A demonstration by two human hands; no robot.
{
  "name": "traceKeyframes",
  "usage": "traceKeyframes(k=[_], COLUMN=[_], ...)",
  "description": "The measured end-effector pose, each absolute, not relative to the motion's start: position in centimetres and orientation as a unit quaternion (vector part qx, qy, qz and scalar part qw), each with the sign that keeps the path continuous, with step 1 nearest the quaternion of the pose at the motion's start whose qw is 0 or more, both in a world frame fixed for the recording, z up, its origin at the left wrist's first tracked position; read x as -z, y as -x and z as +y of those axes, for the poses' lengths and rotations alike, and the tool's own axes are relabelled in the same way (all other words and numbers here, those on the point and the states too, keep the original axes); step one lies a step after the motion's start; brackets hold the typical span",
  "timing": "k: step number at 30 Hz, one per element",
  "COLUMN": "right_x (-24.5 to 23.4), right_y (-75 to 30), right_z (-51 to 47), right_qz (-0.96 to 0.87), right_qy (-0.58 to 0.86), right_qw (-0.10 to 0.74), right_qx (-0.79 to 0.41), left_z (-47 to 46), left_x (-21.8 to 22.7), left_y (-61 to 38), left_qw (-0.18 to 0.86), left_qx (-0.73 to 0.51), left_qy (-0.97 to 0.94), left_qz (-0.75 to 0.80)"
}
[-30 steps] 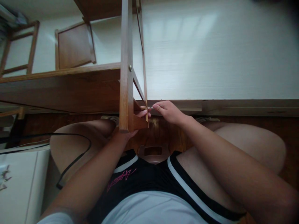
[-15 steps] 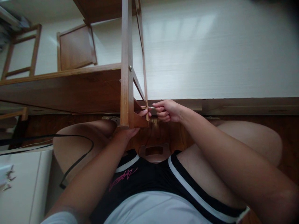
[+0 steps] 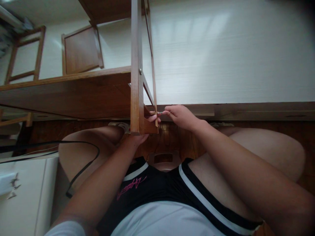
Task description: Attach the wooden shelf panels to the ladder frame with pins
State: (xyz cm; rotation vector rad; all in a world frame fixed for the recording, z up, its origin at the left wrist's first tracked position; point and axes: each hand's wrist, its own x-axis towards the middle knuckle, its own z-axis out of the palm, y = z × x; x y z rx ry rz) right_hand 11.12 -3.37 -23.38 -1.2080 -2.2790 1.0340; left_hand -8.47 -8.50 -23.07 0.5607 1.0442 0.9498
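A brown wooden shelf frame (image 3: 136, 98) stands in front of me, with a bolt head (image 3: 140, 71) in its near post. Around the foot of the frame goes my left hand (image 3: 142, 139), its fingertips showing at the far rail while the rest is behind wood. My right hand (image 3: 180, 115) is closed in a pinch on a thin metal rod (image 3: 160, 113), just right of the rail. The rod points left at the rail, close to the left fingertips. Its far end is hidden, so its exact kind is unclear.
A wide shelf board (image 3: 98, 95) runs off to the left. Wooden chairs or frames (image 3: 82, 50) stand by the white wall (image 3: 221, 55). A white cabinet top (image 3: 22, 196) with small metal pieces and a black strap (image 3: 83, 170) lie at left. A stool (image 3: 163, 157) is below me.
My right hand has turned, its back now more upward, still pinching the rod. My left hand keeps its place on the frame. The whole view has shifted slightly.
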Motion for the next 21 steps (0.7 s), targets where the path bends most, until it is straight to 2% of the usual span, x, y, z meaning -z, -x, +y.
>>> traceKeyframes(k=[2, 4, 7, 9, 11, 15, 21], right_x=[23.6, 23.5, 23.1, 22.7, 22.4, 22.2, 22.0], right_y=[-11.0, -10.6, -9.9, -9.8, -9.8, -10.0, -9.9], right_z=[-3.6, -3.8, -3.9, -3.7, -3.3, -2.5, -2.9], right_qz=[-0.810, -0.773, -0.594, -0.432, -0.305, -0.220, -0.301], right_qy=[0.430, 0.435, 0.440, 0.417, 0.379, 0.356, 0.412], right_qw=[0.198, 0.222, 0.202, 0.138, 0.079, 0.044, 0.074], right_qx=[-0.345, -0.406, -0.642, -0.788, -0.870, -0.907, -0.857], left_z=[-8.5, -8.5, -8.5, -8.4, -8.4, -8.4, -8.5], left_x=[23.0, 23.1, 23.2, 23.2, 23.2, 23.3, 23.8], left_y=[8.4, 8.4, 8.4, 8.5, 8.5, 8.5, 8.7], left_qw=[0.726, 0.729, 0.729, 0.728, 0.725, 0.722, 0.722], left_qx=[-0.430, -0.426, -0.422, -0.422, -0.424, -0.426, -0.425], left_qy=[-0.251, -0.248, -0.245, -0.248, -0.253, -0.255, -0.257], left_qz=[0.474, 0.475, 0.479, 0.480, 0.480, 0.482, 0.482])
